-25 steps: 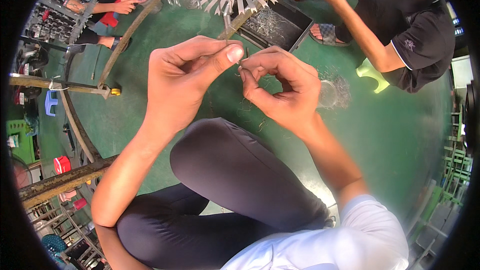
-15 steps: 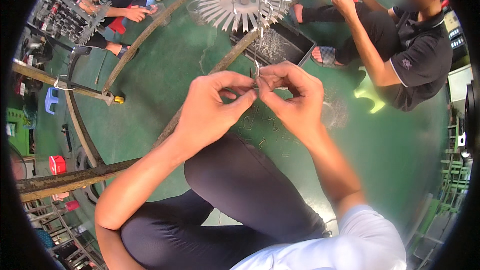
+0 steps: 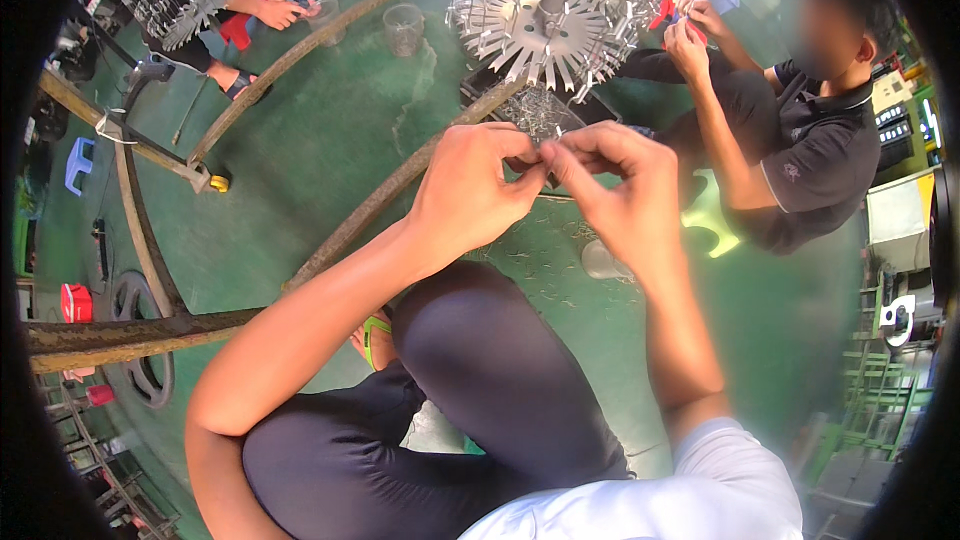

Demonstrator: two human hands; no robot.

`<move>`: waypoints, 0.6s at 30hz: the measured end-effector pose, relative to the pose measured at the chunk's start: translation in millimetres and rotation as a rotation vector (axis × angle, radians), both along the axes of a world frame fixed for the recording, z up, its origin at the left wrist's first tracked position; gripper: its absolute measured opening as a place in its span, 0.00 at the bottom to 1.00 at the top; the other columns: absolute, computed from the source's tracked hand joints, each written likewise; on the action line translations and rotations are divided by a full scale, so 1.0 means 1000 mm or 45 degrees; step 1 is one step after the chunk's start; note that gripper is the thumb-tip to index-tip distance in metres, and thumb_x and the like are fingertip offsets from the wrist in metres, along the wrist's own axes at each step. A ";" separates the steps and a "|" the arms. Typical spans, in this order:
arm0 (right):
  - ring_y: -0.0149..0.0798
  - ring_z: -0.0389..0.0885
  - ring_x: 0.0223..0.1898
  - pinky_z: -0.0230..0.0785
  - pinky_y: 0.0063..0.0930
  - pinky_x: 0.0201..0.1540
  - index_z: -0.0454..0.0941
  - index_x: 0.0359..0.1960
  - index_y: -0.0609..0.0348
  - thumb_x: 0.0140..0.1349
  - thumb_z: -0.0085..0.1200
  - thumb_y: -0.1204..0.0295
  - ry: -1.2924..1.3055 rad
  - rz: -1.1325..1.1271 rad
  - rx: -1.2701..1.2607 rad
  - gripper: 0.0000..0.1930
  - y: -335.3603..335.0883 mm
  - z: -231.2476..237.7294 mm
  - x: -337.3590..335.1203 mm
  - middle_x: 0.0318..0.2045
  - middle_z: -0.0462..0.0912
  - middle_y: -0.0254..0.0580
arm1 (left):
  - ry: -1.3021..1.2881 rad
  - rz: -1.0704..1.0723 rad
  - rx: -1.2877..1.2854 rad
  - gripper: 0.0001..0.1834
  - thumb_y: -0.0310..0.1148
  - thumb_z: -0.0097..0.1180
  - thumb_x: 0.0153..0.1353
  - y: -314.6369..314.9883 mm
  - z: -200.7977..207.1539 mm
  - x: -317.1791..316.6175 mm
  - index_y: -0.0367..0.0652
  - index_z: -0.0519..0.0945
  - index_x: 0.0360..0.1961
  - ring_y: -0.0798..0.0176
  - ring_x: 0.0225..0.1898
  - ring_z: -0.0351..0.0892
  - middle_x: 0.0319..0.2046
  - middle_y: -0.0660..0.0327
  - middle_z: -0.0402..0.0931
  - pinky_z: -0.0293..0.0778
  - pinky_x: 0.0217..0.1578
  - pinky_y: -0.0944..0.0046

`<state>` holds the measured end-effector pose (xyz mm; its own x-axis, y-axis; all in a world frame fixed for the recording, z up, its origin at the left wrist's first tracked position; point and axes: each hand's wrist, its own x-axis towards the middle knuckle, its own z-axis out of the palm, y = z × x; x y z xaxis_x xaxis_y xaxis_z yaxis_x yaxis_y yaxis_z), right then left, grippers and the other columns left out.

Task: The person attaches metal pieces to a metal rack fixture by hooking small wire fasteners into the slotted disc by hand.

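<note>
While left hand (image 3: 468, 183) and right hand (image 3: 632, 183) apparently pinch one metal piece (image 3: 559, 132), fingertip handling seems underway, next needing steadiness.

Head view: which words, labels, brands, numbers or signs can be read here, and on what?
No text reads clearly.
Co-worker's dark shirt: small emblem, too small to read.
Red box: pale marking, too small to read.
Left hand and right hand: no readable text there.
</note>
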<state>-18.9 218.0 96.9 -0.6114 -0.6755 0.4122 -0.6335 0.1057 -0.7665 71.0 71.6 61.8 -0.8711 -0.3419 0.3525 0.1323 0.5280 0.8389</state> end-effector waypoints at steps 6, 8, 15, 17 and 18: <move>0.22 0.75 0.19 0.66 0.23 0.24 0.84 0.30 0.71 0.59 0.64 0.72 -0.127 -0.204 0.264 0.10 -0.004 0.022 -0.012 0.16 0.81 0.41 | -0.268 -0.008 0.134 0.10 0.29 0.66 0.57 0.004 0.010 -0.010 0.32 0.85 0.36 0.64 0.29 0.82 0.31 0.55 0.85 0.76 0.30 0.64; 0.22 0.74 0.19 0.66 0.23 0.24 0.84 0.30 0.71 0.58 0.64 0.72 -0.088 -0.213 0.293 0.10 -0.005 0.021 -0.019 0.16 0.81 0.40 | -0.232 -0.002 0.371 0.12 0.30 0.67 0.58 0.003 -0.003 -0.015 0.30 0.85 0.37 0.63 0.32 0.83 0.32 0.55 0.85 0.77 0.34 0.65; 0.22 0.74 0.21 0.67 0.23 0.25 0.85 0.31 0.71 0.58 0.66 0.70 -0.018 -0.275 0.275 0.12 -0.017 0.007 -0.044 0.17 0.82 0.39 | -0.033 -0.149 1.717 0.26 0.32 0.48 0.74 -0.005 -0.028 -0.041 0.28 0.60 0.67 0.51 0.60 0.74 0.63 0.46 0.66 0.74 0.58 0.51; 0.21 0.75 0.21 0.67 0.23 0.25 0.85 0.31 0.71 0.57 0.66 0.70 0.075 -0.283 0.220 0.12 -0.021 0.004 -0.052 0.18 0.83 0.39 | 0.121 -0.139 1.670 0.23 0.34 0.44 0.76 -0.005 -0.030 -0.046 0.29 0.64 0.65 0.51 0.61 0.73 0.62 0.45 0.67 0.73 0.60 0.52; 0.22 0.77 0.22 0.68 0.22 0.26 0.85 0.31 0.71 0.58 0.66 0.70 0.058 -0.276 0.213 0.11 -0.023 0.002 -0.054 0.19 0.84 0.39 | 0.139 -0.113 1.690 0.22 0.36 0.45 0.76 -0.005 -0.030 -0.047 0.30 0.67 0.62 0.51 0.60 0.75 0.60 0.45 0.68 0.75 0.58 0.53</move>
